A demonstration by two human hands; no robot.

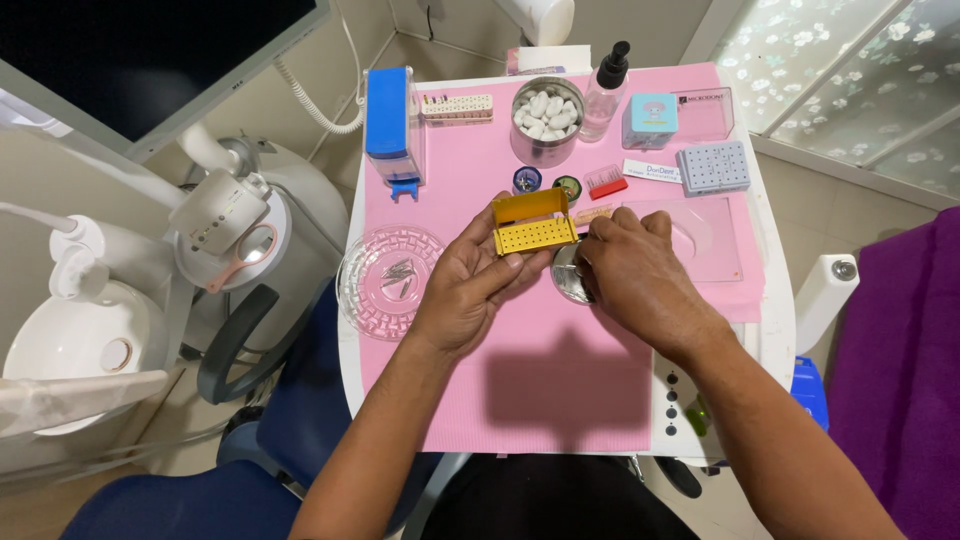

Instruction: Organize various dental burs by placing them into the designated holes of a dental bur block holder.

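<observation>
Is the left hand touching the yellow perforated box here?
Touching. The head view shows the left hand gripping the yellow perforated box, with its fingertips pressed against the box's underside and no gap visible between them.

Open pink mat (540, 390) toward 6 o'clock, free for passage. Blocked at 9 o'clock by glass dish (388, 282); crowded at 12 o'clock by steel canister (546, 122), blue dispenser (389, 120), pump bottle (604, 95).
</observation>
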